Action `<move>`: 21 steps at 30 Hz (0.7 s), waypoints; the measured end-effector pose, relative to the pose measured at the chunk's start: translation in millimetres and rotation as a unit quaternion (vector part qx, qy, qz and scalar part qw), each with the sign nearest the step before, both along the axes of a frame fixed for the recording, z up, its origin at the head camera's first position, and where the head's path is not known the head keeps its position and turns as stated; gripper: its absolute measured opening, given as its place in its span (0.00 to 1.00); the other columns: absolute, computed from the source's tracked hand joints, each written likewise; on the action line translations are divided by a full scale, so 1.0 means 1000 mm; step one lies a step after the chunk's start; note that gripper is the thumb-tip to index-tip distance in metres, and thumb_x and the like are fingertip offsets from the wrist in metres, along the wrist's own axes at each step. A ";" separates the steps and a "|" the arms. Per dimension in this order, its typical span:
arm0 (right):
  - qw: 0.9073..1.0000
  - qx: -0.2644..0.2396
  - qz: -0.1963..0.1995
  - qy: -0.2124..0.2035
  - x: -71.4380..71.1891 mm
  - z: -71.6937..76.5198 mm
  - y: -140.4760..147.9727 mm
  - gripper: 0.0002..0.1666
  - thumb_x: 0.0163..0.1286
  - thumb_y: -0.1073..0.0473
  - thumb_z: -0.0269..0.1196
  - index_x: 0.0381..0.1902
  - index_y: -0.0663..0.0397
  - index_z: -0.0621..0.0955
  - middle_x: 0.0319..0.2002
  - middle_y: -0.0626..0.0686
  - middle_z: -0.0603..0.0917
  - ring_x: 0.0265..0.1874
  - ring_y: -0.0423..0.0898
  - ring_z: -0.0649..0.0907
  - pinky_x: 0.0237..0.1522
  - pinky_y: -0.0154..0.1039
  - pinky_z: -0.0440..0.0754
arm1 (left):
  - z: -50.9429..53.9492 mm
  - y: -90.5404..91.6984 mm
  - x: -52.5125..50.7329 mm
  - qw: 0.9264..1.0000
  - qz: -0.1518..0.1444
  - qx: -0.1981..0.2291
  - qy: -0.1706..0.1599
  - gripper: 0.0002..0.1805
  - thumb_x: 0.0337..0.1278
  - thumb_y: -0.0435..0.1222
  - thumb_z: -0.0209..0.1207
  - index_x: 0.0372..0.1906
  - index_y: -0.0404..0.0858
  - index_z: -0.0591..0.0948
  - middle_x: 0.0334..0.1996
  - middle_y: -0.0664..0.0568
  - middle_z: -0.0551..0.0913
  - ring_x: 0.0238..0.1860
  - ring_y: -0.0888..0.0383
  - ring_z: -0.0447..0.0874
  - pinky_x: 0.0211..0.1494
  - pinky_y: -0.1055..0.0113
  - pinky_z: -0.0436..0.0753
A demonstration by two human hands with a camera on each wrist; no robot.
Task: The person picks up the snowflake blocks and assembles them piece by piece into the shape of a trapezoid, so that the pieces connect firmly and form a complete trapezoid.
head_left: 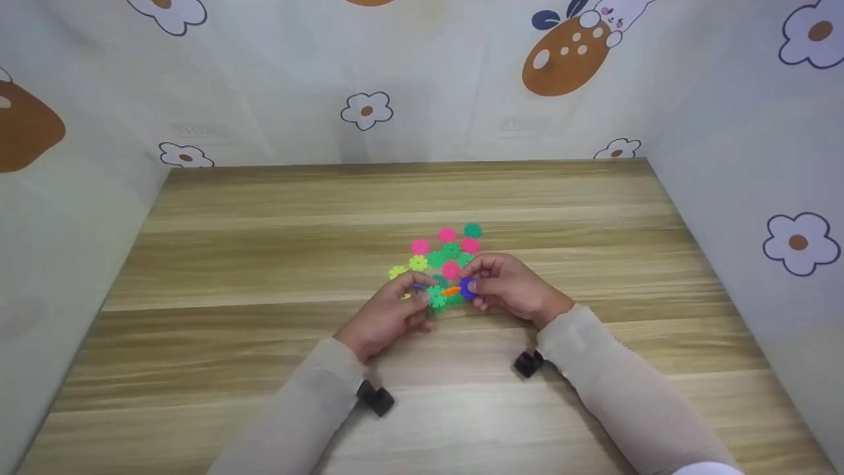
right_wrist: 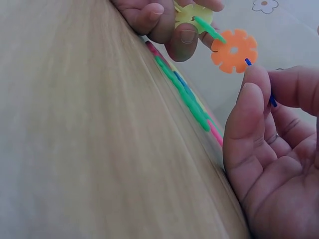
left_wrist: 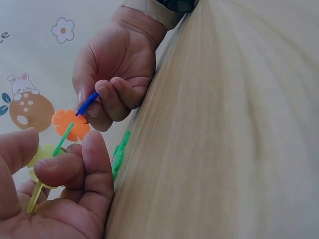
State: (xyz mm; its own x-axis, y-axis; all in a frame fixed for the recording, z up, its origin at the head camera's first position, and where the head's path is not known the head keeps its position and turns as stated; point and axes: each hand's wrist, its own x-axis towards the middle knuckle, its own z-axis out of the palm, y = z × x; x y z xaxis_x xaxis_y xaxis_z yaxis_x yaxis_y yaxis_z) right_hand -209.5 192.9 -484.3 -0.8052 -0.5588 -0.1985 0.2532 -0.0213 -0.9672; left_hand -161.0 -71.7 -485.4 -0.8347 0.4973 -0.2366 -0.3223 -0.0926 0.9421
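My left hand (head_left: 388,315) grips a small chain of notched discs: a green disc (head_left: 436,299), with yellow discs (right_wrist: 198,18) at the fingers in the right wrist view. An orange disc (right_wrist: 234,51) is joined edge-on to the green one. My right hand (head_left: 515,288) pinches a blue disc (head_left: 467,287) between thumb and fingers. In the left wrist view the blue disc (left_wrist: 87,103) meets the orange disc (left_wrist: 71,124) at its rim; whether it is fully slotted in, I cannot tell.
Loose pink (head_left: 448,235), green (head_left: 473,230) and yellow (head_left: 418,262) discs lie on the wooden table (head_left: 264,264) just beyond and beneath the hands. Patterned cloth walls (head_left: 277,86) stand at the back and both sides.
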 end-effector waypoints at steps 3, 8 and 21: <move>1.000 0.003 -0.006 -0.002 0.000 -0.001 0.000 0.10 0.71 0.72 0.62 0.46 0.56 0.83 0.30 0.48 0.83 0.24 0.39 0.84 0.30 0.33 0.86 | 0.000 0.000 0.000 1.000 -0.002 -0.007 -0.001 0.15 0.81 0.35 0.52 0.65 0.37 0.73 0.49 0.50 0.69 0.34 0.59 0.78 0.55 0.59 0.88; 1.000 0.011 -0.007 0.005 0.001 0.000 -0.001 0.10 0.71 0.72 0.62 0.47 0.59 0.83 0.29 0.48 0.82 0.24 0.39 0.83 0.30 0.33 0.87 | -0.001 0.000 0.000 1.000 -0.004 -0.011 0.000 0.17 0.81 0.35 0.53 0.66 0.36 0.72 0.46 0.51 0.69 0.34 0.59 0.78 0.55 0.58 0.88; 0.999 0.038 0.002 0.029 0.003 0.003 -0.002 0.10 0.70 0.74 0.61 0.48 0.67 0.82 0.31 0.50 0.83 0.25 0.40 0.83 0.34 0.35 0.89 | 0.000 0.001 -0.001 0.999 -0.007 -0.028 0.013 0.15 0.80 0.33 0.54 0.65 0.36 0.73 0.51 0.47 0.65 0.26 0.63 0.69 0.55 0.57 0.89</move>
